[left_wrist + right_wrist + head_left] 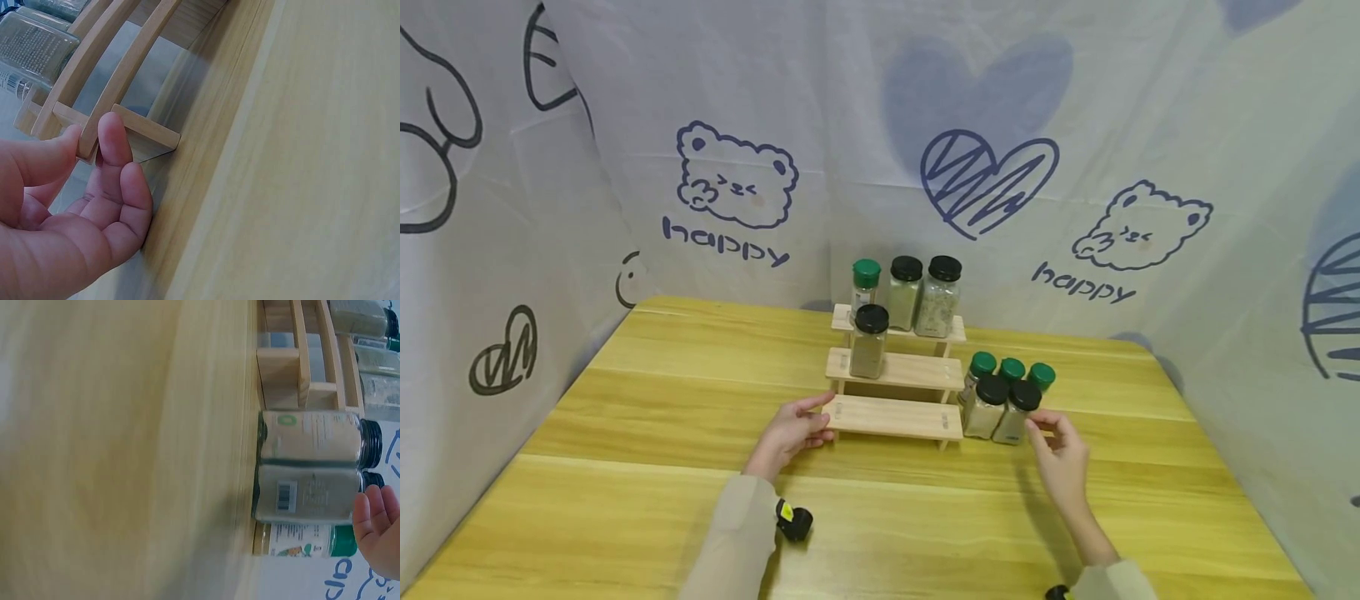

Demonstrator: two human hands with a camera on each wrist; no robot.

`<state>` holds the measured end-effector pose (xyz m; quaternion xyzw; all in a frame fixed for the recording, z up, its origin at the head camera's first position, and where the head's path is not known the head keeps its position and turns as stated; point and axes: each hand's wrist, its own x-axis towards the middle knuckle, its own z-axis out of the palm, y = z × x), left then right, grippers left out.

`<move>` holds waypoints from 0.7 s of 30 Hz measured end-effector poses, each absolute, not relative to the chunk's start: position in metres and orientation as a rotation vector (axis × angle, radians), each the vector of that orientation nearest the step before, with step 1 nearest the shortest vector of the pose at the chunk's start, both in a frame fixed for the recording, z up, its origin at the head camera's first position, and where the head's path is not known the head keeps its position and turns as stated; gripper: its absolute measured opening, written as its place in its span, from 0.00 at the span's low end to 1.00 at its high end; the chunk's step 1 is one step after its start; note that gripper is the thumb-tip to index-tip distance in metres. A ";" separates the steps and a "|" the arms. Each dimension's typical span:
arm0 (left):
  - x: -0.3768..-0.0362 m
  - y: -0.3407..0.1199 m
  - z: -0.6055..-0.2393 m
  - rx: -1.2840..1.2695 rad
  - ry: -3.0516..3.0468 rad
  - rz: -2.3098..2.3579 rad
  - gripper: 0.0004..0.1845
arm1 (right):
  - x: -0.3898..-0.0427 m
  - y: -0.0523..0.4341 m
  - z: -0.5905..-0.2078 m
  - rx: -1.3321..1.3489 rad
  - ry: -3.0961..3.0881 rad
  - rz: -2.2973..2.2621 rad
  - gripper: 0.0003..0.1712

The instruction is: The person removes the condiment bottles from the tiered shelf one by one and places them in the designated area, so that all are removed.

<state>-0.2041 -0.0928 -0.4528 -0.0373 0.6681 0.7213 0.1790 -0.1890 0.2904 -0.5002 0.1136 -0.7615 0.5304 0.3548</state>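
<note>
A three-step wooden rack (895, 417) stands mid-table. Its top step carries three spice jars (906, 292), and the middle step carries one black-lidded jar (869, 342). My left hand (820, 421) holds the left end of the lowest step, and the left wrist view shows thumb and forefinger (112, 134) pinching the rack's slat end (147, 128). Several more jars (1000, 400) cluster on the table right of the rack. My right hand (1043, 427) hovers by the nearest black-lidded jar (1017, 412). Its fingers (378, 525) are loose beside that jar (306, 495) and grip nothing.
A wooden table (662, 400) is walled on three sides by white cloth printed with bears and hearts (985, 179). Small black wrist cameras (793, 523) sit on both forearms. Bare tabletop lies left of the rack and in front of it.
</note>
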 end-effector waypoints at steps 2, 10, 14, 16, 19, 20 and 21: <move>-0.204 -0.093 -0.453 -0.108 1.891 2.038 0.23 | -0.190 0.288 -0.504 0.296 -1.973 1.386 0.07; -0.204 -0.092 -0.452 -0.106 1.897 2.033 0.23 | -0.168 0.246 -0.460 0.375 -1.913 1.511 0.04; -0.203 -0.092 -0.452 -0.107 1.899 2.032 0.23 | -0.165 0.231 -0.450 0.378 -1.916 1.522 0.04; -0.204 -0.092 -0.452 -0.105 1.898 2.033 0.23 | -0.168 0.227 -0.451 0.400 -1.912 1.535 0.03; -0.203 -0.092 -0.452 -0.101 1.893 2.037 0.24 | -0.165 0.215 -0.441 0.398 -1.918 1.578 0.03; -0.203 -0.092 -0.452 -0.099 1.891 2.040 0.24 | -0.163 0.210 -0.435 0.401 -1.921 1.586 0.03; -0.203 -0.093 -0.452 -0.095 1.888 2.041 0.24 | -0.159 0.204 -0.426 0.374 -1.930 1.609 0.03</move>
